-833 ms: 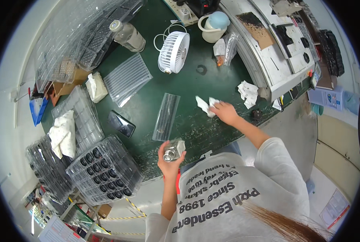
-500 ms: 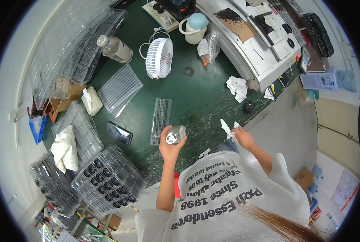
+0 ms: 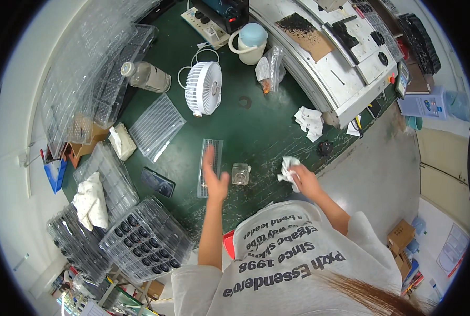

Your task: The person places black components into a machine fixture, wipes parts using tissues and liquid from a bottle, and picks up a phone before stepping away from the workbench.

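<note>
- While the right hand (image 3: 305, 179) pinches the white tissue (image 3: 288, 168) at its fingertips, a light, bunched hold seems best, with soft paper facing outward and no loose corner trailing.
- Left of that grip, apart from it, the small glass bottle (image 3: 240, 174) stands on the worktop (image 3: 256, 131); a dangling edge could catch it, so lifting clear around it would be wise.
- Left of the bottle, the left hand (image 3: 214, 176) is empty, fingers stretched out and thumb spread, over the clear perforated strip (image 3: 218, 152); any touch there is best kept to the edges.
- Right fingertips are partly hidden by the tissue; left fingers blur, so contact with the strip cannot be told, nor whether the bottle is capped.
- Beyond the right grip, the pale machine (image 3: 316, 79) is cut off at the top.
</note>
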Action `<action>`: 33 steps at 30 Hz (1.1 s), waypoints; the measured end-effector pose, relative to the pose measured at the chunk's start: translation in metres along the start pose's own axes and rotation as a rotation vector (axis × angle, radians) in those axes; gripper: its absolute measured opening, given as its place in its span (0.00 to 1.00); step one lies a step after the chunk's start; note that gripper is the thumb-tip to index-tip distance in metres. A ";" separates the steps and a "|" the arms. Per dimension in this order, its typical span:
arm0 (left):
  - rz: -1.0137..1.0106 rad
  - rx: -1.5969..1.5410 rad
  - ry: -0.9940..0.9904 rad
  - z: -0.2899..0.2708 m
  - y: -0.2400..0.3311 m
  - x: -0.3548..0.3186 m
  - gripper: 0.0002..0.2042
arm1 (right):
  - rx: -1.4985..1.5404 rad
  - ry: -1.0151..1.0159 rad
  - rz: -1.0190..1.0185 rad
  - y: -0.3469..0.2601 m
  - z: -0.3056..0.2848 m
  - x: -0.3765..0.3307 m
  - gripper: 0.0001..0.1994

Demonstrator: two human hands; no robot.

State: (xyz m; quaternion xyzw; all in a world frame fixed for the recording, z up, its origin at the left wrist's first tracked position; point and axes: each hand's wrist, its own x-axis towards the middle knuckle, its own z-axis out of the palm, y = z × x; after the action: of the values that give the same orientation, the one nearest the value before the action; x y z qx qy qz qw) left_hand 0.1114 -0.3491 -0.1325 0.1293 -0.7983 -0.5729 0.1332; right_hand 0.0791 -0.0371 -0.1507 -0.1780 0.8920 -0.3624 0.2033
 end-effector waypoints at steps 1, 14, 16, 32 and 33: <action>0.002 -0.037 0.118 0.001 0.006 0.030 0.39 | -0.036 0.000 -0.041 -0.004 0.001 0.018 0.10; -0.146 0.416 0.451 -0.009 0.018 0.173 0.38 | -0.034 0.122 -0.283 -0.068 0.067 0.205 0.11; -0.139 0.442 0.534 -0.039 0.019 0.155 0.38 | -0.029 0.155 -0.278 -0.071 0.071 0.218 0.11; 0.031 0.008 0.772 -0.175 0.056 0.016 0.46 | -0.416 0.341 -0.428 -0.157 0.190 0.358 0.21; 0.026 -0.014 0.784 -0.178 0.054 0.013 0.46 | -0.415 0.356 -0.393 -0.159 0.187 0.370 0.21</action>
State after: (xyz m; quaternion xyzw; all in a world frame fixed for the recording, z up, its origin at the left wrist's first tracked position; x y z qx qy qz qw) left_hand 0.1607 -0.4934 -0.0256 0.3273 -0.6848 -0.4836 0.4360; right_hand -0.1174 -0.4237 -0.2453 -0.3183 0.9168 -0.2308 -0.0699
